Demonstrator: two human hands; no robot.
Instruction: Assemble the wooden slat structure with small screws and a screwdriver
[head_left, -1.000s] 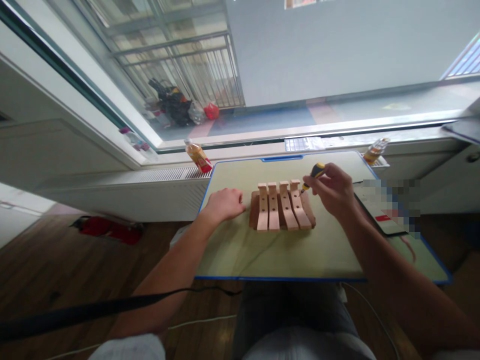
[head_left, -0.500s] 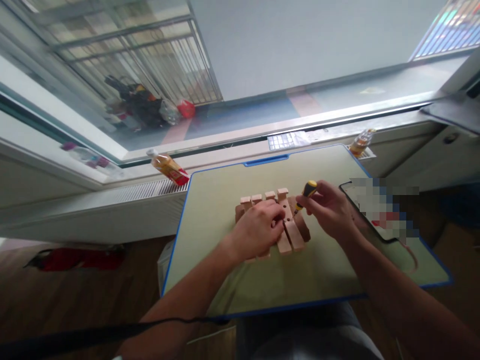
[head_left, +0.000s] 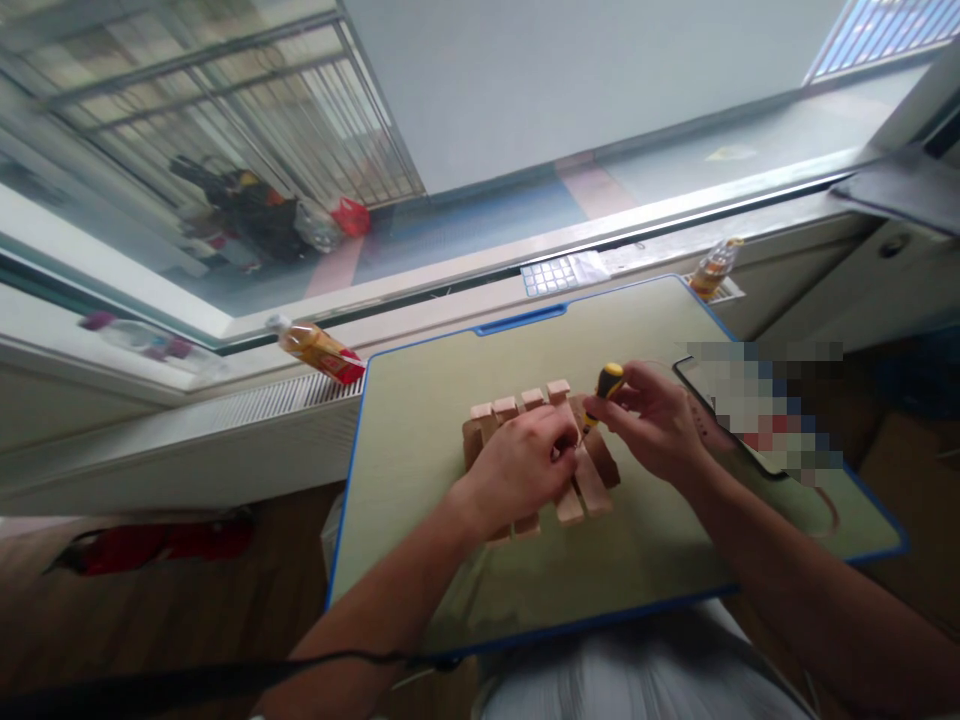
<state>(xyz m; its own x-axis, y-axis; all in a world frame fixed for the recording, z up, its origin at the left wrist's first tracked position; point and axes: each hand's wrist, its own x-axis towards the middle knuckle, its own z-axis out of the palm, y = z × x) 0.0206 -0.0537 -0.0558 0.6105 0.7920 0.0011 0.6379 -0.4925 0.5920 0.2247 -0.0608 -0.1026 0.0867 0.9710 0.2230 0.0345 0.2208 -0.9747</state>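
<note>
A wooden piece made of several slats (head_left: pixel 591 488) on darker curved side parts lies on the pale table (head_left: pixel 420 400). My right hand (head_left: pixel 658 420) grips a yellow and black screwdriver (head_left: pixel 611 382), tilted with its tip down at one of the right-hand slats. Over the middle of the slats lies my left hand (head_left: pixel 517 465), its thumb and fingertips pinched together close to the screwdriver's tip. Whatever the left fingertips hold, if anything, is too small or hidden to make out. The left hand also covers part of the slats.
A tablet-like device with a dark edge (head_left: pixel 686 375), partly pixelated, lies at the table's right. Drink bottles stand or lean beyond the table: one at the left (head_left: pixel 319 350), one at the right (head_left: pixel 714 270). A dark cable (head_left: pixel 330 655) crosses at lower left.
The left fingertips have shifted right, closer to the screwdriver tip, and now cover the slat holes seen before. The screwdriver stays in the right hand. The whole view has shifted slightly.
</note>
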